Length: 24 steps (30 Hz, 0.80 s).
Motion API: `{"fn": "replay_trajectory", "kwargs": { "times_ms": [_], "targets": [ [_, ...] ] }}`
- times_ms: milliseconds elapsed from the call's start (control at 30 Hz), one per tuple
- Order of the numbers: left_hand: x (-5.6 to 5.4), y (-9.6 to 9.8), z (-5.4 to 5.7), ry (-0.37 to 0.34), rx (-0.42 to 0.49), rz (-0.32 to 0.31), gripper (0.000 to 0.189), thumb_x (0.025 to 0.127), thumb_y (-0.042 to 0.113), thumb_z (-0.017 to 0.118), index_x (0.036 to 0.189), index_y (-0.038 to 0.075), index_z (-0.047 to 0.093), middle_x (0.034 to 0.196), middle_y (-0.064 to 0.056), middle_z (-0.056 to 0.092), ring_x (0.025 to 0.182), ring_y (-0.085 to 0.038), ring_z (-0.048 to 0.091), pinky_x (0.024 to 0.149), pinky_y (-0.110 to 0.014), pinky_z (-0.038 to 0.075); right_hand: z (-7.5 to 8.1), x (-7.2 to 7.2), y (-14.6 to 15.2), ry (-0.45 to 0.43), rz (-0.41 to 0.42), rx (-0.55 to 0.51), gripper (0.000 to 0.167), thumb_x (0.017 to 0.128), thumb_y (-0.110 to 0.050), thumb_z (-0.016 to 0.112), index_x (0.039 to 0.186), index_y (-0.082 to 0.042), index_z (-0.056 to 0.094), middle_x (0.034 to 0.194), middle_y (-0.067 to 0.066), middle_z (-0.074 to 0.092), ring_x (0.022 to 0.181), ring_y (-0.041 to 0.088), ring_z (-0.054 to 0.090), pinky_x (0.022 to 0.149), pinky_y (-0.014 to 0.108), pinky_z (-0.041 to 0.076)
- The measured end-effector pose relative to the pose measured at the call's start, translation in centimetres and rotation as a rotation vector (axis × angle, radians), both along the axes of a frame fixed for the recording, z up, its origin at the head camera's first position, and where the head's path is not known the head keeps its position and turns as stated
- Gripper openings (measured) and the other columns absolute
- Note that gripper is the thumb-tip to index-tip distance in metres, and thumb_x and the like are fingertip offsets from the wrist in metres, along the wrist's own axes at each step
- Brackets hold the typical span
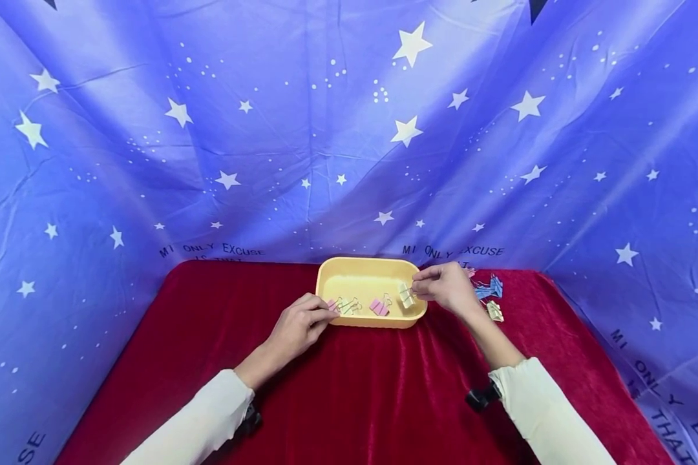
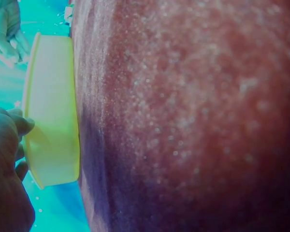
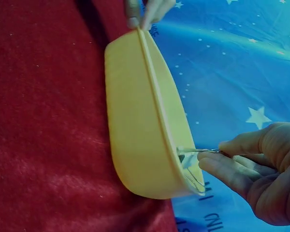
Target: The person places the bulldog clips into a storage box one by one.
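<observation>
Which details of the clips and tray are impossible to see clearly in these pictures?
- Head: leftmost pink clip in the tray, partly hidden by the left hand.
- Head: pink item at the right, partly covered by the right hand.
- Left wrist: the tray's floor, hidden by its wall.

The person's left hand (image 1: 302,323) grips the near left corner of the tray (image 1: 378,323), thumb outside the rim and fingers bent over it. The left forearm (image 1: 260,367) slants up to that corner from nearer the body, left of the tray, its lower part in a pale left sleeve (image 1: 194,420). The right hand (image 1: 450,287) is raised at the tray's right end, fingertips just inside the rim, palm beyond it, thumb and fingers pinching a clip (image 1: 406,295). The right forearm (image 1: 499,343) slopes in from the tray's near right, a right sleeve (image 1: 549,413) covering it below the wrist.
</observation>
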<state>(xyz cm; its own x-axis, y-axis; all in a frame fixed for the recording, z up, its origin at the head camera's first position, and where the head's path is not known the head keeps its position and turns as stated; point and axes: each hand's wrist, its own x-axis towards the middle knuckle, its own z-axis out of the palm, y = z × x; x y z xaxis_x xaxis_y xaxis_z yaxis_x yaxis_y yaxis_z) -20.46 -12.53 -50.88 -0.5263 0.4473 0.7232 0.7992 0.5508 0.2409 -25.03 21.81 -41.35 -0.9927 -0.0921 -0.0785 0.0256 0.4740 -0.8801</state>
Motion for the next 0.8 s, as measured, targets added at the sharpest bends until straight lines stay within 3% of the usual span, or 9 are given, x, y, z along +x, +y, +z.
{"fn": "replay_trajectory", "kwargs": {
  "times_ms": [267,433,667,800],
  "targets": [
    [0.0,0.2,0.0,0.024,-0.005,0.004,0.023,0.086,-0.006,0.091,0.099,0.012,0.091,0.098,0.000,0.080,0.097,-0.019,0.074,0.087,-0.035,0.065,-1.2,0.0,-1.4,0.019,0.003,0.052,0.023,0.098,0.003,0.080,0.117,0.015,0.080,0.100,0.025,0.085,0.084,0.023,0.086,0.078,0.034,0.071],
    [0.1,0.1,0.1,0.016,-0.013,0.008,0.024,0.086,-0.006,0.090,0.102,0.012,0.091,0.098,0.001,0.080,0.098,-0.018,0.073,0.088,-0.034,0.065,-1.6,0.0,-2.1,0.029,0.006,0.085,0.020,0.096,0.002,0.082,0.114,0.012,0.082,0.102,0.024,0.085,0.086,0.027,0.087,0.079,0.035,0.072],
    [0.0,0.0,0.0,0.003,-0.016,0.009,0.023,0.088,-0.005,0.089,0.102,0.012,0.091,0.099,0.001,0.080,0.099,-0.018,0.073,0.089,-0.033,0.064,-1.4,0.1,-2.0,0.171,0.018,0.432,0.025,0.099,-0.016,0.081,0.120,-0.003,0.087,0.111,0.016,0.087,0.112,0.036,0.082,0.099,0.051,0.066],
    [0.0,0.0,-0.1,0.008,-0.015,0.007,0.023,0.087,-0.006,0.090,0.102,0.012,0.091,0.099,0.001,0.080,0.100,-0.019,0.074,0.090,-0.034,0.065,-1.2,0.2,-0.9,0.179,0.008,0.398,0.025,0.101,-0.017,0.080,0.120,-0.001,0.087,0.112,0.018,0.087,0.099,0.029,0.080,0.082,0.040,0.065]
  ]
}}
